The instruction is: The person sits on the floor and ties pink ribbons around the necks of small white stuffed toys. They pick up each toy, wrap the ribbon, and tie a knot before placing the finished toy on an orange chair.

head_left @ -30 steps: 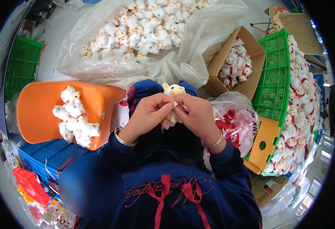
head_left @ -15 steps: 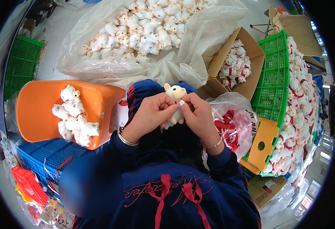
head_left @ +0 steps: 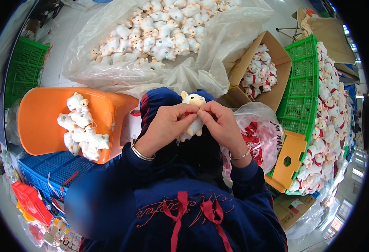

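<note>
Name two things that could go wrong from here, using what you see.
1. The left hand and right hand meet at the neck of the plush toy; a loosened grip might let it drop.
2. White toys lie heaped near an edge of the orange chair, close to the left sleeve; a bump could knock one off.

Toy (head_left: pixel 196 125) between hands (head_left: pixel 164 127), chair (head_left: pixel 41 122) left, plastic bag (head_left: pixel 235 38) ahead, box (head_left: pixel 283 69) ahead-right.

Held toy (head_left: pixel 196 126): matt, fleecy plush. Orange chair (head_left: pixel 41 122): smooth, glossy plastic; fleecy plush toys (head_left: pixel 82 117) toward its right edge. Bracelet (head_left: pixel 140 155): polished metal. Large bag (head_left: pixel 235 33): creased plastic.
</note>
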### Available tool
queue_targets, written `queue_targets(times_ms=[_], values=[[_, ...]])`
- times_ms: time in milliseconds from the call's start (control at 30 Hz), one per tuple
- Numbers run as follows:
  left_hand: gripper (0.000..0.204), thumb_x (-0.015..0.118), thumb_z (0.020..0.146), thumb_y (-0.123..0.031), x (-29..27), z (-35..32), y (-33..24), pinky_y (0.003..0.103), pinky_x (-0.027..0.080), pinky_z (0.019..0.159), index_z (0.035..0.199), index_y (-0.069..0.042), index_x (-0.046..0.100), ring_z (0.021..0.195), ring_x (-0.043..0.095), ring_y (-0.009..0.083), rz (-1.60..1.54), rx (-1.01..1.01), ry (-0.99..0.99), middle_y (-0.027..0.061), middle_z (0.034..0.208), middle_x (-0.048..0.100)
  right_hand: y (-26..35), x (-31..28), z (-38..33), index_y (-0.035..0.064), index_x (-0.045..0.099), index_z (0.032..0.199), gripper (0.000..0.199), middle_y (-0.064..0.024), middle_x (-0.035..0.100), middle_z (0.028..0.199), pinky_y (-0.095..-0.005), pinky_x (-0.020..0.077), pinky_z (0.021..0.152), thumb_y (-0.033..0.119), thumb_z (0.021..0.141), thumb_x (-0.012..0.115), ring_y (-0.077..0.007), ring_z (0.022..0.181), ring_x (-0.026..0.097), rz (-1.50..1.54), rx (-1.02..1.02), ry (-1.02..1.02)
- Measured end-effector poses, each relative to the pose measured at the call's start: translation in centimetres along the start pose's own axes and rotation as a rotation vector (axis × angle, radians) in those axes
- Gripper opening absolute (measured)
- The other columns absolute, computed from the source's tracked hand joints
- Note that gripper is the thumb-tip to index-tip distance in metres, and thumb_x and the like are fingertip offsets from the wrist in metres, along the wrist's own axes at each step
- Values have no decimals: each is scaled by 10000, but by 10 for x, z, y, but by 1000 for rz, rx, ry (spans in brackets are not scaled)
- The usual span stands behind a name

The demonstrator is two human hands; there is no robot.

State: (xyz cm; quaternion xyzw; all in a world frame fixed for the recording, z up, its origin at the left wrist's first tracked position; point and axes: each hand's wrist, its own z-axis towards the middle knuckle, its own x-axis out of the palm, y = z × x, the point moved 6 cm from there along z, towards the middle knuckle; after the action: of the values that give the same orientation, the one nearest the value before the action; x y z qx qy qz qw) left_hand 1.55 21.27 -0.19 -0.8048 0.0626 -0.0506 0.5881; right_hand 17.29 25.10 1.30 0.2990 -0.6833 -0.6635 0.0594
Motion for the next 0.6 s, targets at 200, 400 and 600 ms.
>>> queue_targets(times_ms=[200, 400, 600], values=[[161, 663, 1004, -161, 1, 3, 2, 212, 403, 457, 1058, -24, 727, 519, 536, 27, -81, -123, 33, -19, 687, 645, -11, -1, 1, 7, 646, 1012, 132, -11, 614, 762, -253, 454, 616, 138, 1011, 631, -73, 682, 529, 150, 50, 8], [175, 671, 1008, -169, 2, 3, 6, 174, 342, 438, 1091, -22, 719, 486, 478, -5, -40, -106, 5, -43, 668, 625, -18, 1, 1, 29, 636, 1099, 151, 12, 560, 694, -250, 421, 582, 130, 988, 659, -50, 632, 488, 191, 127, 64], [173, 673, 1002, -160, 2, 3, 5, 172, 345, 442, 1093, -21, 720, 492, 483, -11, -70, -110, 3, -53, 678, 635, 8, -5, 0, 60, 672, 1161, 231, -3, 507, 624, -273, 405, 550, 93, 933, 688, -79, 557, 466, -88, 2, 111]])
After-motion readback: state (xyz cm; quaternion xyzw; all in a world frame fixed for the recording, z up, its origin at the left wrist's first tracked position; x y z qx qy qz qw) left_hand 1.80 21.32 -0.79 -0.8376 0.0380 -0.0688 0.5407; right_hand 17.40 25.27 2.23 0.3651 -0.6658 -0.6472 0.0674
